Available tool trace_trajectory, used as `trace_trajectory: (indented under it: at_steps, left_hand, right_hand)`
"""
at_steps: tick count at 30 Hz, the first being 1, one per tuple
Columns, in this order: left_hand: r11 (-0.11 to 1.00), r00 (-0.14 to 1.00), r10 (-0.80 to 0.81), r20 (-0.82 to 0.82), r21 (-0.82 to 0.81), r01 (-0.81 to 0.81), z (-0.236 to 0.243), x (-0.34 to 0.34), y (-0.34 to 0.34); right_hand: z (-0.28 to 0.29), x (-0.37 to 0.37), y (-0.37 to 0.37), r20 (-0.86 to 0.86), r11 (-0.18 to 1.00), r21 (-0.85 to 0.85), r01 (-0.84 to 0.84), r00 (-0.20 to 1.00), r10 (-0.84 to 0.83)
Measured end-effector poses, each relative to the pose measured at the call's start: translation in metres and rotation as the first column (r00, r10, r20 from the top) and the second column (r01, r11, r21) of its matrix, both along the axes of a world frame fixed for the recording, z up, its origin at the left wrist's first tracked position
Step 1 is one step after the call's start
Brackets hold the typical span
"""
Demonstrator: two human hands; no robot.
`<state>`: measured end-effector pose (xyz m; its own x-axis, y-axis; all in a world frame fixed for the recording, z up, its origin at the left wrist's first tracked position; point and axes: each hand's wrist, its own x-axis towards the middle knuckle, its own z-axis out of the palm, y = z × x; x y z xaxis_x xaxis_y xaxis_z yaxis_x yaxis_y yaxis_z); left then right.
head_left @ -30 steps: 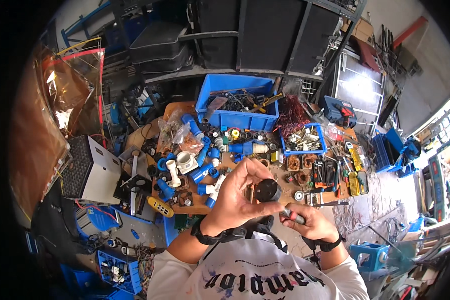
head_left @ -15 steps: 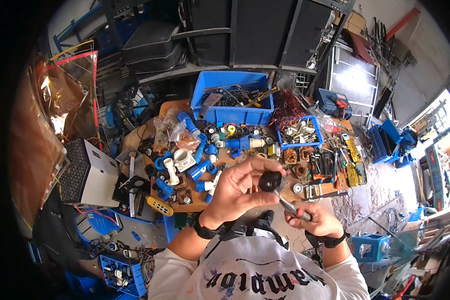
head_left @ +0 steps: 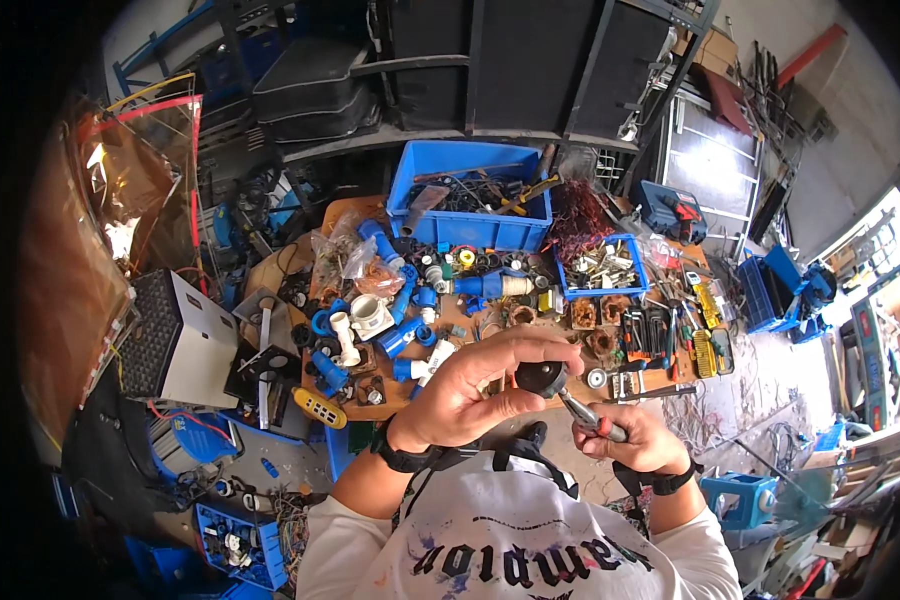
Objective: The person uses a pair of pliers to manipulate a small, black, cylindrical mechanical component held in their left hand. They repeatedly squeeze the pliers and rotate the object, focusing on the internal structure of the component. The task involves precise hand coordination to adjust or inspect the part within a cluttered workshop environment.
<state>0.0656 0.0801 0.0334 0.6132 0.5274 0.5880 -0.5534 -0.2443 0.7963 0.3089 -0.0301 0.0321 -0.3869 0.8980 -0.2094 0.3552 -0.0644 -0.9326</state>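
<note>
My left hand (head_left: 475,390) is closed around a small black round part (head_left: 542,377), held up close in front of my chest. My right hand (head_left: 632,437) grips a pair of pliers (head_left: 592,420) with red and grey handles; its jaws point up-left and touch the underside of the black part. Both hands hover over the near edge of a cluttered wooden workbench (head_left: 380,400).
The bench carries blue plugs and white fittings (head_left: 390,320), a large blue bin (head_left: 470,190) of tools, a small blue tray (head_left: 605,268) of metal parts, copper coils and screwdrivers (head_left: 670,335). A perforated metal box (head_left: 175,340) stands left. Blue crates lie on the floor.
Both hands have stayed together on the black part. The right hand with the pliers has shifted slightly, with the jaws now set against the part.
</note>
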Motion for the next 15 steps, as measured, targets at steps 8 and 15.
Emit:
trace_trajectory:
  at_steps: [8, 15]
  left_hand:
    - [0.825, 0.792, 0.565, -0.23, 0.135, -0.549, 0.002, 0.006, -0.018]
    - [0.995, 0.983, 0.097, -0.158, 0.005, -0.098, 0.007, -0.001, -0.008]
  right_hand:
    - [0.002, -0.012, 0.0, 0.283, 0.985, 0.156, 0.074, 0.952, -0.116]
    - [0.003, -0.005, -0.003, 0.104, 0.991, 0.11, 0.077, 0.991, -0.089]
